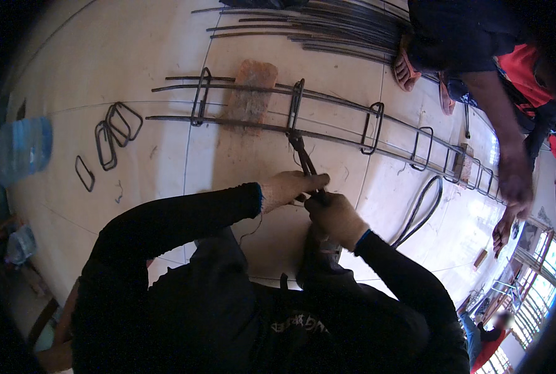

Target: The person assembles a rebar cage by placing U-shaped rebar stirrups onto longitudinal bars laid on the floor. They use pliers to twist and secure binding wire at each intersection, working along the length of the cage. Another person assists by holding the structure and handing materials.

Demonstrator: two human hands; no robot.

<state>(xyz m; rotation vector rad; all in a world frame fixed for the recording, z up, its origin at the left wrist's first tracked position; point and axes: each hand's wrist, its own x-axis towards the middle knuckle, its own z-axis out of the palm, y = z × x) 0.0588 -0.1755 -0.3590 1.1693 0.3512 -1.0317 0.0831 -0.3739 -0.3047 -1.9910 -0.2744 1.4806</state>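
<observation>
The dark pliers point(304, 156) are sitting between your hands and the rebar frame point(328, 137), their tip meeting its near bar at a stirrup point(295, 103). Your gloved left hand point(287, 189) is closing its fingers around the handles, while your gloved right hand point(339, 218) is gripping their lower end in a fist. A rough brick point(253, 75) is propping the frame near its left end. Loose wire loops point(99, 146) are lying farther left on the tiled floor point(159, 165). Beyond the frame, dark rods point(352, 28) are lying bundled; at the right, another person's arm point(512, 143) is reaching down.
</observation>
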